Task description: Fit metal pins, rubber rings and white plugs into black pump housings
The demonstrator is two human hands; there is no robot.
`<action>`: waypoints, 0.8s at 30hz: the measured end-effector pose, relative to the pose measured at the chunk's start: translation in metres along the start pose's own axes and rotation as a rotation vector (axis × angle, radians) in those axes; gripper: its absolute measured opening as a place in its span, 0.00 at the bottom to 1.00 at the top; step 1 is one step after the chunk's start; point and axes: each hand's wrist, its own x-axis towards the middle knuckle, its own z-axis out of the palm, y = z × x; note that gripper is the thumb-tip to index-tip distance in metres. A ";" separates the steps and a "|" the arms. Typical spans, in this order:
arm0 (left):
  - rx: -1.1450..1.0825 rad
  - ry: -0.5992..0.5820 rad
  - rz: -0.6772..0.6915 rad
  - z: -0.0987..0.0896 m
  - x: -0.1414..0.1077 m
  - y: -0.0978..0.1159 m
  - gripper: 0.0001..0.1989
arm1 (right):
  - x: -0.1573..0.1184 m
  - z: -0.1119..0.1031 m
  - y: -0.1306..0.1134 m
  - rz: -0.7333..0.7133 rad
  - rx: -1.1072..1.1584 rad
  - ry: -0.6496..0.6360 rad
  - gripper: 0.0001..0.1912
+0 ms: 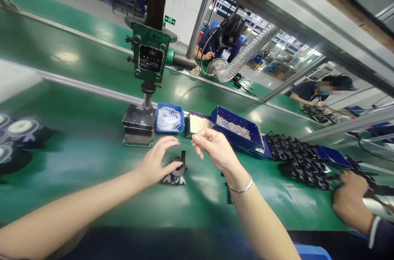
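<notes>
My left hand is open, with its thumb and fingers apart. The thumb overlaps a small black plastic part with an upright stub, which lies on the green bench; whether they touch I cannot tell. My right hand, with a silver bangle at the wrist, is pinched in front of the small parts boxes. Whatever sits at its fingertips is too small to name. Behind it stand a box of small cream-coloured pieces and a blue bin of small metal pins. Partly hidden by my right wrist, another dark piece lies on the bench.
A green press rises from a black base, beside a blue tray of clear tubing. Black parts are piled at right, near a co-worker's hand. Round white-and-black parts lie left. A flexible duct hangs beyond.
</notes>
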 end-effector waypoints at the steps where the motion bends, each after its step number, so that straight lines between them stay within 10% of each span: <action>1: -0.017 0.038 0.001 -0.002 0.007 0.004 0.20 | -0.003 0.007 0.004 0.023 0.030 -0.031 0.16; 5: -0.111 0.029 0.116 -0.007 0.026 0.014 0.04 | -0.009 0.025 0.015 0.110 0.179 -0.063 0.18; 24: 0.074 -0.073 0.492 -0.028 0.021 0.010 0.08 | -0.024 0.047 0.026 0.199 0.364 -0.100 0.21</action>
